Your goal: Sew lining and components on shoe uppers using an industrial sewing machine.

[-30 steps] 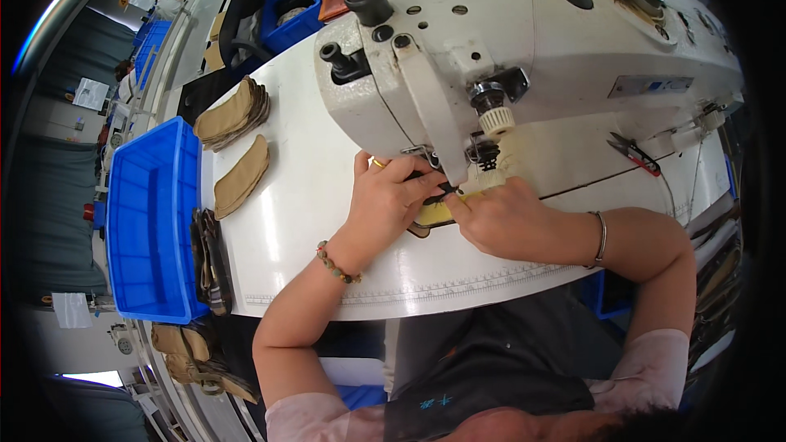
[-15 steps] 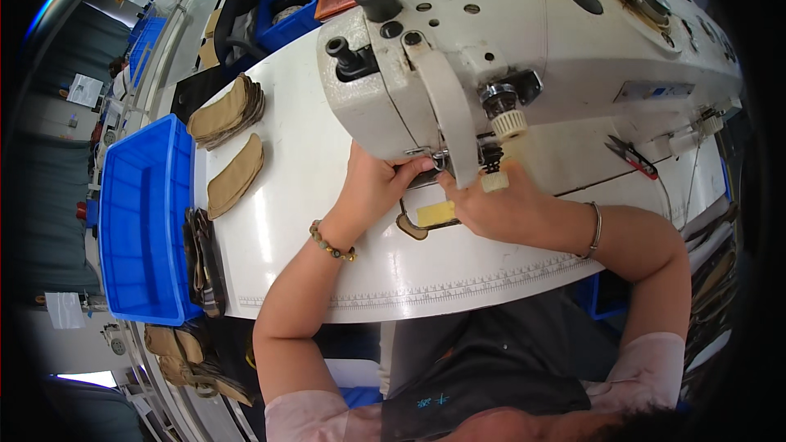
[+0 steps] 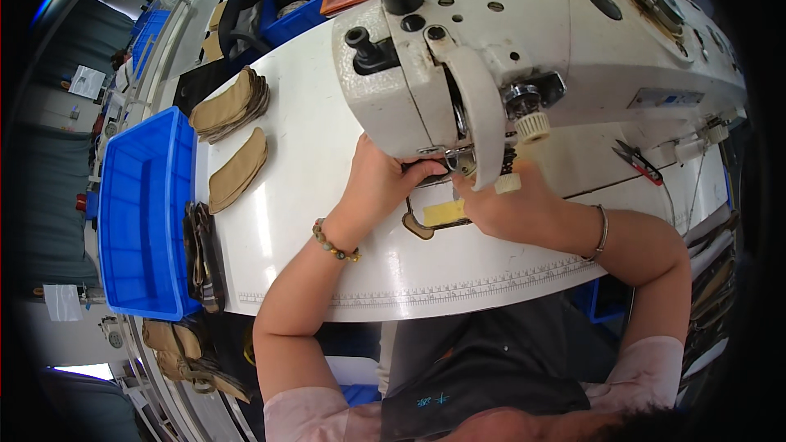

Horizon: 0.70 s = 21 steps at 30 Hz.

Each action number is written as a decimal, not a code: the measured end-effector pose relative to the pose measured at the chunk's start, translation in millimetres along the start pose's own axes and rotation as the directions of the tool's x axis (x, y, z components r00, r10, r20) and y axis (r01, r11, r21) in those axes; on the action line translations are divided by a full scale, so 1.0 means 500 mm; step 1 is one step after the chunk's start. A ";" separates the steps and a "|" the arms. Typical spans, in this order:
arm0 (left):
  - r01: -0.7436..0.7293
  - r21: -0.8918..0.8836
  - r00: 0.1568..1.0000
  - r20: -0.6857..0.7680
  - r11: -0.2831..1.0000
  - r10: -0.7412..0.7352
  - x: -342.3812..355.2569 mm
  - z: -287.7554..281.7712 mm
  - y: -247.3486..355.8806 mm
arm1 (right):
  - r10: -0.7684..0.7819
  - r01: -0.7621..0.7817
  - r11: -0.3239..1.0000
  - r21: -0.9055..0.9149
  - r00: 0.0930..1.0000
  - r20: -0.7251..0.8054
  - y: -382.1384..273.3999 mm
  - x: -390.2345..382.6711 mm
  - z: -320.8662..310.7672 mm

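Observation:
Both hands are at the needle area of a white sewing machine [image 3: 393,106]. My left hand [image 3: 383,182] is closed, its thumb pressing a dark fabric piece [image 3: 429,172] beside the presser foot [image 3: 449,160]; its other fingertips are hidden under the machine head. My right hand [image 3: 509,203] is curled with its fingertips near the same foot, partly covered by the machine's lever and knobs. A tan rounded end [image 3: 419,227] of the dark-edged piece sticks out toward me on the white table. Against my right hand lies a yellow strip [image 3: 444,213].
To the left stand a stack of tan fabric pieces [image 3: 231,106], a single tan piece [image 3: 238,172] and a blue bin [image 3: 141,221]. Dark folded pieces [image 3: 201,255] lie beside the bin. Red-handled snips [image 3: 640,162] rest at right. A printed ruler [image 3: 426,288] runs along the front edge.
The view has shifted slightly, so the machine appears a little farther right. Both hands remain by the presser foot, with only slight finger movement.

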<state>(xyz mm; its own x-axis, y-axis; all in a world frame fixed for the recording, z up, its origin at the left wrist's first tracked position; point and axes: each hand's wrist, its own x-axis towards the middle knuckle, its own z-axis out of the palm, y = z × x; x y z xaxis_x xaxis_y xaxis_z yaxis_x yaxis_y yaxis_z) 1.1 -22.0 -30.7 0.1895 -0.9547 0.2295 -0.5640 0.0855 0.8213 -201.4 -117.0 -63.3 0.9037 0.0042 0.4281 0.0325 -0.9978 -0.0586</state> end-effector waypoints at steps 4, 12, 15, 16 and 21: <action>0.066 -0.103 0.998 -0.013 0.992 -0.068 -0.002 0.005 -0.010 | 0.161 -0.166 0.984 -0.063 0.983 -0.090 -0.002 0.007 -0.015; -0.076 -0.091 0.995 -0.065 0.993 0.071 0.006 0.005 -0.003 | 0.219 -0.209 0.973 0.095 0.970 -0.105 0.004 0.030 -0.029; -0.045 -0.068 0.997 -0.062 0.997 0.040 0.012 0.003 0.007 | 0.179 -0.161 0.981 0.103 0.964 -0.197 0.013 0.027 -0.007; -0.046 -0.070 0.997 -0.062 0.996 0.041 0.014 0.003 0.007 | 0.231 -0.188 0.963 0.194 0.946 -0.228 0.015 0.026 0.000; 0.034 0.003 0.999 -0.013 0.999 -0.034 0.006 -0.002 0.002 | 0.105 -0.095 0.994 0.052 0.968 -0.227 0.015 0.041 -0.031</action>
<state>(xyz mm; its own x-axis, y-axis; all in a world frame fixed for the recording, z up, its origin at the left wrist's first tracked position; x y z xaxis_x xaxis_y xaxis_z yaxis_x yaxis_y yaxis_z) 1.8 -24.4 -28.9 0.2190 -0.9531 0.2088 -0.5597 0.0526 0.8270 -189.4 -125.6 -40.9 0.7816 -0.1157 0.6129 -0.0316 -0.9887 -0.1463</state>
